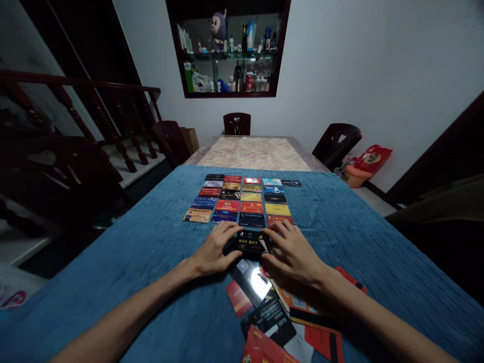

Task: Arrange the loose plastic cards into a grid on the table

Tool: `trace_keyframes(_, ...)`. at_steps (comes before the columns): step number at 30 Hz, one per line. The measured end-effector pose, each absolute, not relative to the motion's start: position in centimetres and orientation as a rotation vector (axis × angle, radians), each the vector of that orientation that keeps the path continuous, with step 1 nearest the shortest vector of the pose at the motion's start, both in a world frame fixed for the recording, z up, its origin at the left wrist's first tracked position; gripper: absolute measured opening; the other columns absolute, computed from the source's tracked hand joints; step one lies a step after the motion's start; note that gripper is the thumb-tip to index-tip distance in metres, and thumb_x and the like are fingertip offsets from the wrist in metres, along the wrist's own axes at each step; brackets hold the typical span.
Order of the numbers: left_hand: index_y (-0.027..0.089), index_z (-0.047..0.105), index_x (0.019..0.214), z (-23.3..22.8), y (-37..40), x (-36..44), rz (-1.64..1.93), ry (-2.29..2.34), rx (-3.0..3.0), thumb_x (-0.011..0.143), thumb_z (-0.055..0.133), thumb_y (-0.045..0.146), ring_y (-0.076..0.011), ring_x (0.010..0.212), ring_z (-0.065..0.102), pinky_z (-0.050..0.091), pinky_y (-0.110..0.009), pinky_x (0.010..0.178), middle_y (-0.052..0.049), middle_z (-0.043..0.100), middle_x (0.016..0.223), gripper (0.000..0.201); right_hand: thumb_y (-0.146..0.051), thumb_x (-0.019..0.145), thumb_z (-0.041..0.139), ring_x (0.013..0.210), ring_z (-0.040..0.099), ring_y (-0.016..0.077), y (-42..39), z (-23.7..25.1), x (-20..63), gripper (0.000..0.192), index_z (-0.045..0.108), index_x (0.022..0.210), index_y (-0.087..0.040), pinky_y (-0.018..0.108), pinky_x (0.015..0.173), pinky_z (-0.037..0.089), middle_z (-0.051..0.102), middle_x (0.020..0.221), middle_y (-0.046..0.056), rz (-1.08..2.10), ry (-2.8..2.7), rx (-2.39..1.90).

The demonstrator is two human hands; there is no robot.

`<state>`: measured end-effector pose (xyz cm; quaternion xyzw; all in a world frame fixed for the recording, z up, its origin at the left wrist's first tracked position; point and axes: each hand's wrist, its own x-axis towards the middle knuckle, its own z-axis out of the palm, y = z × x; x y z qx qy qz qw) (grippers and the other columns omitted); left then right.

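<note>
A black VIP card (250, 243) with yellow lettering is held level between both hands. My left hand (217, 248) pinches its left edge with thumb and fingers, and my right hand (291, 248) grips the right edge the same way. Just beyond it, several cards lie face up in rows, among them a dark blue card (251, 220) and a tan VIP card (197, 215). Nearer to me is a loose, overlapping pile with a shiny grey card (251, 282), a black card (270, 322) and a red card (266, 348). My right wrist partly covers the pile.
A blue cloth (151, 267) covers the near part of the table, with patterned table top (259, 153) beyond. Dark wooden chairs (336, 143) stand around it. At the right, a red bag (373, 159) rests by an orange tub (357, 176). A railing (75, 83) runs along the left.
</note>
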<state>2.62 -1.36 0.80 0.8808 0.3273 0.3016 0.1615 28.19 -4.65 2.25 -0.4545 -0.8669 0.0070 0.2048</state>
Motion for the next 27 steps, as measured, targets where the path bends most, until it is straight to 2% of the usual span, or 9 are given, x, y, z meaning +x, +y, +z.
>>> trace_keyframes(5, 0.019, 0.057, 0.125, 1.3, -0.6, 2.2, 0.906, 0.98, 2.546, 0.08, 0.072, 0.014, -0.0262, 0.117, 0.054, 0.046, -0.046, 0.105, -0.01, 0.06, 0.125, 0.048, -0.034, 0.088, 0.062, 0.113, 0.05, 0.0296, -2.9, 2.1, 28.3, 0.047, 0.056, 0.131, -0.017, 0.044, 0.092, 0.043, 0.061, 0.124, 0.014, 0.049, -2.428, -1.214)
trace_keyframes(15, 0.018, 0.064, 0.111, 2.4, 2.4, 1.1, 0.931, 1.101, 2.679, 0.082, 0.071, 0.021, -0.0277, 0.111, 0.052, 0.047, -0.049, 0.1, -0.009, 0.066, 0.117, 0.03, -0.034, 0.089, 0.062, 0.106, 0.05, 0.0285, 2.0, 2.3, 27.1, 0.036, 0.064, 0.122, -0.017, 0.045, 0.091, 0.045, 0.065, 0.12, 0.014, 0.029, -2.492, -1.142)
trace_keyframes(24, 0.018, 0.066, 0.111, 2.6, 8.6, -0.2, 0.772, 1.278, 2.748, 0.082, 0.066, 0.025, -0.0295, 0.112, 0.05, 0.043, -0.05, 0.102, -0.009, 0.068, 0.116, 0.03, -0.035, 0.091, 0.062, 0.114, 0.05, 0.0283, 7.8, 2.6, 25.1, 0.033, 0.067, 0.121, -0.019, 0.041, 0.094, 0.044, 0.066, 0.122, 0.012, -0.019, -2.485, -1.242)
trace_keyframes(27, 0.017, 0.067, 0.109, 2.7, 10.9, -0.4, 0.703, 1.309, 2.76, 0.081, 0.065, 0.026, -0.0301, 0.113, 0.049, 0.041, -0.05, 0.103, -0.01, 0.068, 0.113, 0.029, -0.034, 0.09, 0.063, 0.109, 0.052, 0.0279, 9.6, 3.0, 24.3, 0.035, 0.068, 0.12, -0.017, 0.039, 0.093, 0.044, 0.068, 0.12, 0.011, -0.028, -2.494, -1.309)
